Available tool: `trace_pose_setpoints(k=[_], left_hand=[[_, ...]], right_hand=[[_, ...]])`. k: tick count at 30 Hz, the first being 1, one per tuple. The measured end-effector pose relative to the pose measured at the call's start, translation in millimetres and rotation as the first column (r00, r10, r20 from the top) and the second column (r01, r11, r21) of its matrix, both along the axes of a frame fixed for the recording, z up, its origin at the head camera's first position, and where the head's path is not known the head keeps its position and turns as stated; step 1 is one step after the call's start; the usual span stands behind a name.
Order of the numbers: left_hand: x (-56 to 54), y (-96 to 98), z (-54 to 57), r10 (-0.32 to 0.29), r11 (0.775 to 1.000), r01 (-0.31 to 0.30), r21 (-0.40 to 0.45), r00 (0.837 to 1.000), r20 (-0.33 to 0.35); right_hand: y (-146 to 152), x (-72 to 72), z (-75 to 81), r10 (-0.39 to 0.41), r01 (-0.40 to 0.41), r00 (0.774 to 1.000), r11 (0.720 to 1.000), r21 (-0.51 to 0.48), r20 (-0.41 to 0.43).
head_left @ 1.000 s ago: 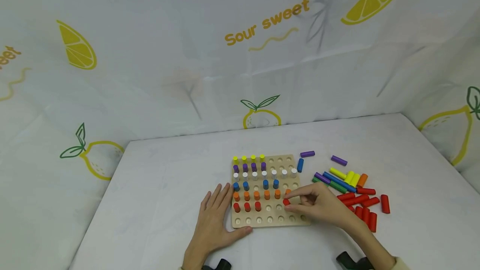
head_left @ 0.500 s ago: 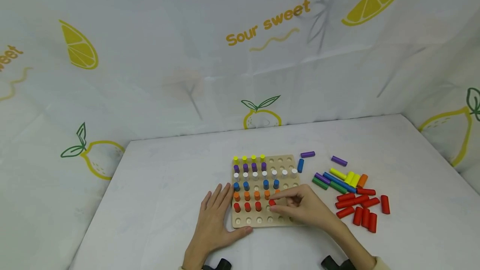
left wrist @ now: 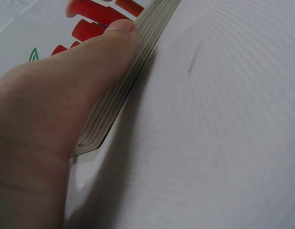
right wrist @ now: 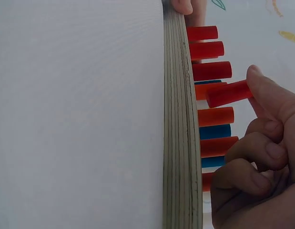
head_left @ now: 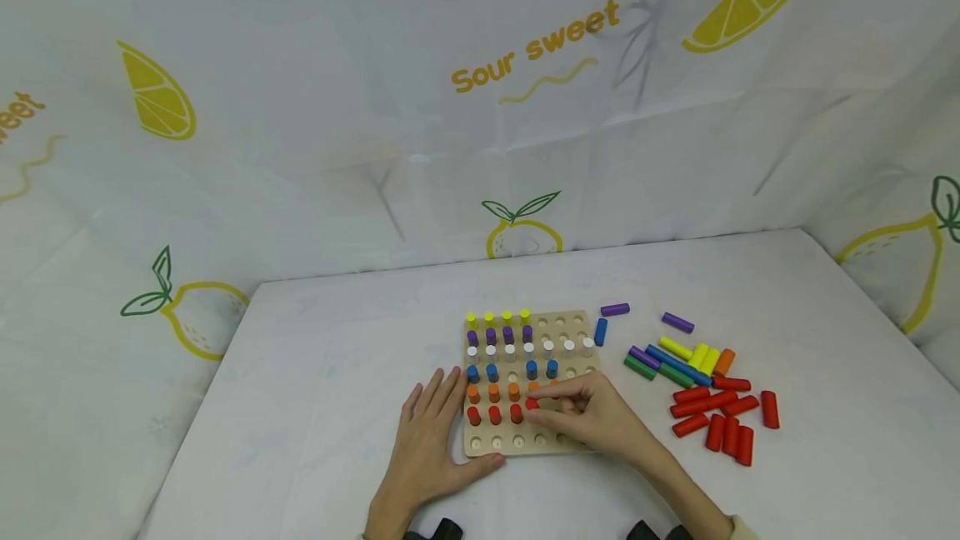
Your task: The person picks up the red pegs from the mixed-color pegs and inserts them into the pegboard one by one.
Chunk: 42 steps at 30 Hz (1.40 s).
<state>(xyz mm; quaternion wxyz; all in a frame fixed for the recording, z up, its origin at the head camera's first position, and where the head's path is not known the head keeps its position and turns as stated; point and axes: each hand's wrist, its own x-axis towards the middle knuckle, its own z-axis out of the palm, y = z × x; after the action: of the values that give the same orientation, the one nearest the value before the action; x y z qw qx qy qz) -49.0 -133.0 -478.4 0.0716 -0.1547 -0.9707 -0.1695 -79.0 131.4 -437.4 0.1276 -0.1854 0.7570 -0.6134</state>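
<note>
My right hand [head_left: 592,419] pinches a red peg [right wrist: 228,94] between thumb and forefinger, its other fingers curled. The peg is tilted, its lower end above the wooden pegboard [head_left: 507,440], just right of three standing red pegs [head_left: 495,414]. Flat beside the board's left edge lies my left hand [head_left: 427,440], fingers straight and thumb along the front corner. In the left wrist view that thumb touches the board's layered edge [left wrist: 114,95]. Rows of orange [head_left: 493,392], blue [head_left: 532,369], white [head_left: 510,352], purple [head_left: 507,334] and yellow pegs [head_left: 489,317] stand behind the red ones.
Right of the board lie loose pegs: several red ones [head_left: 690,424], green [head_left: 641,367], yellow [head_left: 675,347], an orange one [head_left: 724,362] and purple [head_left: 678,322]. A blue peg [head_left: 601,332] lies close to the board's right edge. A lemon-printed cloth [head_left: 300,148] hangs behind the table.
My right hand has moved left across the board with the red peg, from the right side to beside the third standing red peg. The left hand has stayed in place.
</note>
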Motion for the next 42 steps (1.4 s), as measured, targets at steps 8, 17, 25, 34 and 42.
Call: trace_pose_setpoints(k=[8,17,25,34,42], left_hand=[[-0.2,-0.3,-0.3,-0.002,1.0,0.002,0.006,1.0,0.0],[-0.1,-0.6,-1.2,-0.001,1.0,0.0,0.006,1.0,0.004],[-0.2,-0.5,-1.3,-0.001,1.0,0.001,-0.01,1.0,-0.006],[-0.1,-1.4,-1.1,0.007,1.0,-0.007,-0.014,1.0,0.023],[-0.6,-0.3,-0.1,0.004,1.0,-0.004,-0.002,1.0,0.029]], right_hand=[[-1.0,0.5,0.0,-0.009,0.007,0.999,0.999,0.043,0.04],[-1.1,0.8,-0.3,-0.024,0.019,0.999,0.993,0.117,0.041],[-0.8,1.8,1.7,-0.035,0.03,0.999,0.991,0.131,0.035],[-1.2,2.9,2.4,-0.045,0.037,0.998,0.987,0.158,0.045],[-1.6,3.8,3.5,-0.058,0.049,0.997,0.985,0.165,0.055]])
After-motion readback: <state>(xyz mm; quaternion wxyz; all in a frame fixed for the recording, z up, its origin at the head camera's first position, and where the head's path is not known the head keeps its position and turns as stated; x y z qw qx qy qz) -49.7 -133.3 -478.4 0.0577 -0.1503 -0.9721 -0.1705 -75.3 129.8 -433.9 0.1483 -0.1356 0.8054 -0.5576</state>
